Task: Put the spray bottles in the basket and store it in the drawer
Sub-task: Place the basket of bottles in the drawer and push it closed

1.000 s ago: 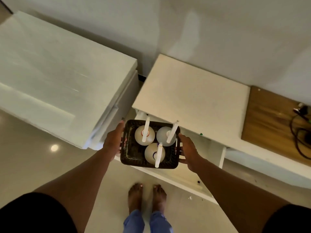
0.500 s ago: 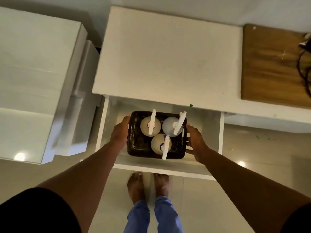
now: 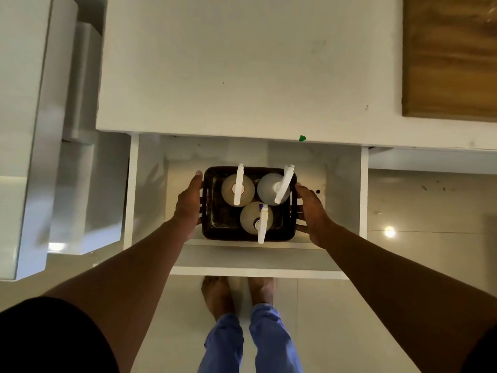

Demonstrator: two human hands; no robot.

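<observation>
A dark rectangular basket is inside the open white drawer, near its front wall. Three pale spray bottles with white nozzles stand upright in it: one back left, one back right, one at the front. My left hand grips the basket's left side. My right hand grips its right side. Whether the basket rests on the drawer floor I cannot tell.
The drawer pulls out from a white cabinet top. A wooden board lies at the back right. A white unit stands to the left. My bare feet are on the glossy tiled floor below the drawer front.
The basket with the bottles has gone from in front of the cabinet down into the open drawer, both hands still on its sides. The view has tilted to look straight down.
</observation>
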